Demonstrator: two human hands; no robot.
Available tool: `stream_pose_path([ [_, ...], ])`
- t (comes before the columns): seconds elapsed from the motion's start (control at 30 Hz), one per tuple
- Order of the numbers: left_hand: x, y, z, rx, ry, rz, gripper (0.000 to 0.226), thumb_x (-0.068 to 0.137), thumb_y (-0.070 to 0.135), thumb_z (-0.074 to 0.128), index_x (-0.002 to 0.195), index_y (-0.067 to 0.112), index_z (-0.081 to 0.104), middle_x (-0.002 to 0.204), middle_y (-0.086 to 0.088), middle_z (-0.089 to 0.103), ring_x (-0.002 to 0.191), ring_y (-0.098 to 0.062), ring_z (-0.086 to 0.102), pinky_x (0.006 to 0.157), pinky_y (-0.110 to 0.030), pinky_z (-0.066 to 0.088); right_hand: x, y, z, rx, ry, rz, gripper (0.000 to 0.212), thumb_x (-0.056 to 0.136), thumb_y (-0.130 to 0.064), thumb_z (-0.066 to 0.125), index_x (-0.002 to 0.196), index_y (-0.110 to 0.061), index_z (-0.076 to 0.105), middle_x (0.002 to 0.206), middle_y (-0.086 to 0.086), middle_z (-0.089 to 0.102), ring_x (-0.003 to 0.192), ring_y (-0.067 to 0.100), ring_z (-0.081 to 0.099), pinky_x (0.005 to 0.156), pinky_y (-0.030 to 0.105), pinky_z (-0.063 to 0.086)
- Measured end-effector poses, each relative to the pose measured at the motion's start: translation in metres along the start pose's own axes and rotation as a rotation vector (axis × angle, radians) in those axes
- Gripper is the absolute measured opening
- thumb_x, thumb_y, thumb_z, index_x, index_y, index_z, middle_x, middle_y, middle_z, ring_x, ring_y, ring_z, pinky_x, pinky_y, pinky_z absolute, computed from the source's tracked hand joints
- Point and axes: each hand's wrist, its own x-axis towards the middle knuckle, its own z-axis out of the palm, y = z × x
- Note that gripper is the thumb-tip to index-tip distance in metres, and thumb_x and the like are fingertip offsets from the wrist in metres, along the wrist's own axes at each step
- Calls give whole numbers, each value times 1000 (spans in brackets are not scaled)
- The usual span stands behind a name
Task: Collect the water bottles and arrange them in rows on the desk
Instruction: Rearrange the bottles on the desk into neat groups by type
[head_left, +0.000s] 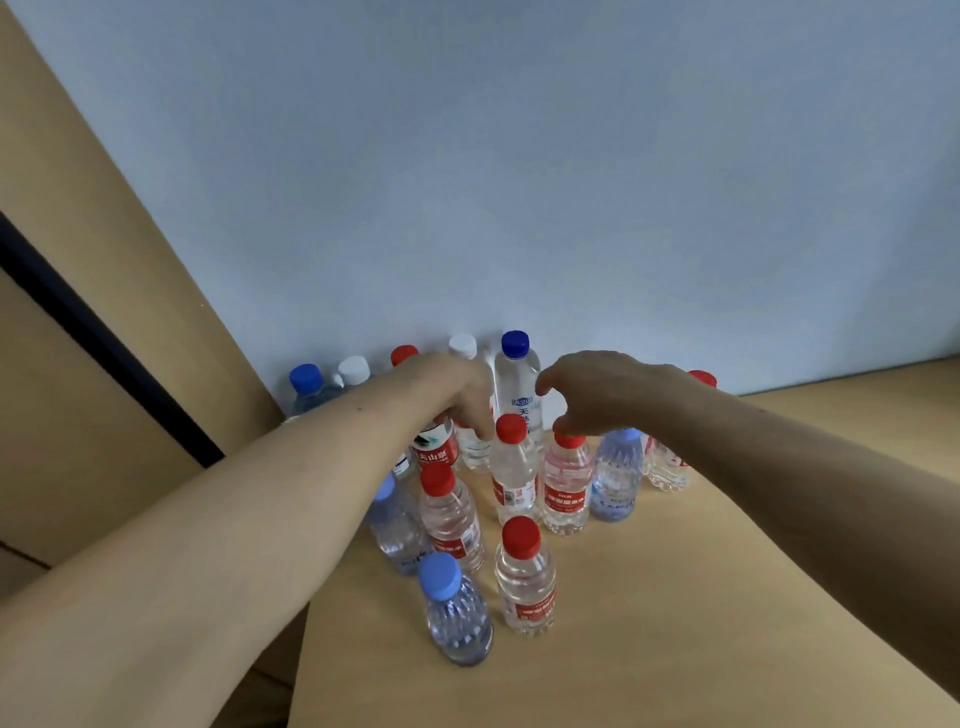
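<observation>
Here the water bottles (525, 582) stand upright in a loose cluster at the lower middle of the frame, on the tan counter (727, 597). A back row of them stands against the pale wall (519, 182). Both hands reach in from the bottom corners and meet over the cluster.

The coming move seems to turn on the red-capped bottle (567, 493) just right of centre. It stands directly under the right hand (618, 395) with its long axis vertical and its cap up, so that hand is plainly the nearer one. Its fingers (563, 423) are half curled and come down onto the cap, while the thumb sticks out to the left, apart from them. Whether they actually pinch the cap cannot be told.

The left hand (457, 389) hangs just left of centre, fingers pointing down between a red-labelled bottle (436, 452) and the centre bottle (511, 478). It hides the top of the red-labelled bottle, and I cannot tell whether it grips that bottle or only touches it. A tall blue-capped bottle (515, 374) stands behind, between the two hands.

By my judgement the rows are only partly formed, with the front bottles sitting unevenly.
</observation>
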Motion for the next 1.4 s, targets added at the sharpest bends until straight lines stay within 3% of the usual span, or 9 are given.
stream_pose_path([
  [0.1, -3, -13, 13, 10, -77, -30, 50, 85, 42, 67, 123, 11, 57, 107, -5, 64, 93, -21, 65, 68, -28, 55, 12, -30, 6, -20, 15, -106, 44, 90, -22, 62, 133, -20, 53, 119, 2, 62, 101, 19, 61, 82, 29, 52],
  [0.27, -16, -26, 30, -84, -128, 45, 50, 81, 51, 69, 119, 18, 63, 114, -2, 64, 100, -22, 64, 72, -32, 59, 28, -46, 28, 8, -71, -133, 48, 90, -8, 62, 135, -20, 51, 124, 2, 61, 108, 20, 59, 91, 33, 52],
  [0.33, -20, -30, 36, -115, -141, 76, 44, 78, 45, 74, 112, 18, 66, 105, 0, 64, 93, -20, 64, 73, -32, 58, 34, -46, 30, -14, -44, -123, 44, 89, -3, 60, 130, -19, 56, 119, 3, 63, 104, 20, 61, 87, 32, 53],
  [0.43, -17, -31, 48, -95, -107, 80, 30, 74, 29, 75, 94, 8, 67, 79, -4, 60, 65, -19, 54, 57, -26, 47, 41, -48, 32, -53, -14, -119, 34, 88, -4, 62, 120, -14, 63, 108, 5, 67, 94, 19, 65, 82, 31, 56],
  [0.53, -15, -33, 45, -80, -26, 72, 23, 79, 25, 73, 80, 5, 62, 74, -10, 59, 62, -22, 53, 55, -27, 47, 49, -50, 29, -29, 5, -114, 26, 87, -9, 64, 113, -12, 67, 103, 5, 69, 91, 19, 66, 82, 34, 57],
  [0.63, -10, -49, 33, -80, 81, 63, 30, 82, 30, 74, 95, 3, 70, 90, -11, 70, 72, -22, 63, 64, -30, 54, 57, -52, 28, 32, 17, -108, 25, 86, -12, 66, 111, -11, 68, 103, 6, 70, 92, 20, 66, 83, 36, 56],
  [0.83, -2, -77, 21, -126, 173, 24, 16, 84, 21, 71, 92, 8, 67, 78, -3, 59, 69, -18, 56, 57, -24, 43, 74, -63, 28, 104, 54, -99, 25, 85, -16, 69, 109, -10, 67, 102, 6, 70, 89, 20, 66, 82, 35, 56],
  [1.23, 11, -89, 30, -163, 169, 35, 29, 82, 27, 72, 105, 11, 64, 99, -6, 67, 91, -23, 65, 79, -33, 54, 89, -82, 26, 46, 75, -185, 34, 89, -9, 58, 120, -21, 64, 112, 1, 67, 98, 21, 62, 84, 30, 49],
  [1.4, 10, -87, 30, 4, 148, 31, 24, 84, 22, 68, 106, 13, 63, 96, -3, 64, 86, -21, 62, 72, -30, 54, 83, -80, 21, -1, 70, -131, 16, 86, -21, 65, 98, -12, 60, 95, 5, 62, 81, 21, 59, 66, 30, 48],
])
